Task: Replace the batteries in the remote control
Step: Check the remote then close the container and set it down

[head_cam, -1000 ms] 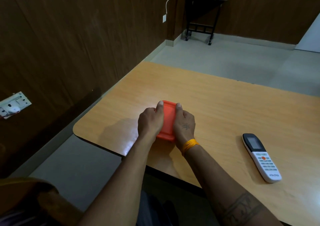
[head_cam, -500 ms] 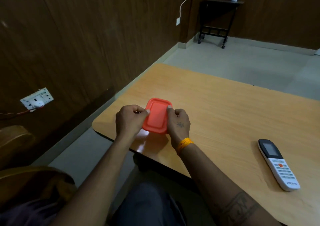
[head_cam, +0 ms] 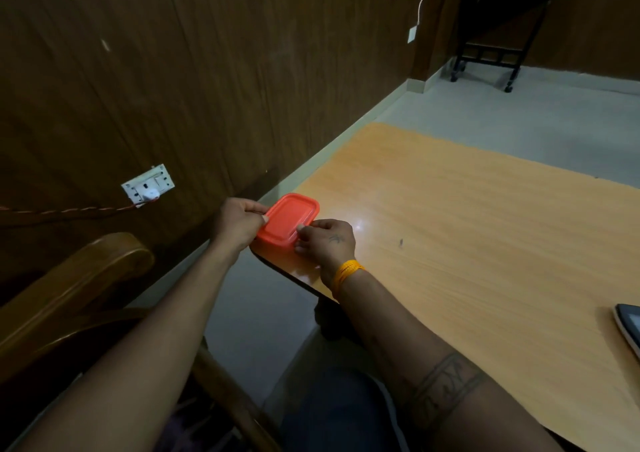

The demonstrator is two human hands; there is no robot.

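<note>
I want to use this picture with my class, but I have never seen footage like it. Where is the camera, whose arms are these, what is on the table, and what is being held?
There is no machine here. A person wears a wide-angle camera on the head, looking forward and down, so the two bare arms are the wearer's own. The left hand and the right hand grip opposite sides of an orange lidded plastic container at the near corner of a wooden table. The lid looks closed, so its contents are hidden. At the right edge of the picture lies the remote control, mostly cut off. A wall socket with a plug sits on the left wall.
</note>
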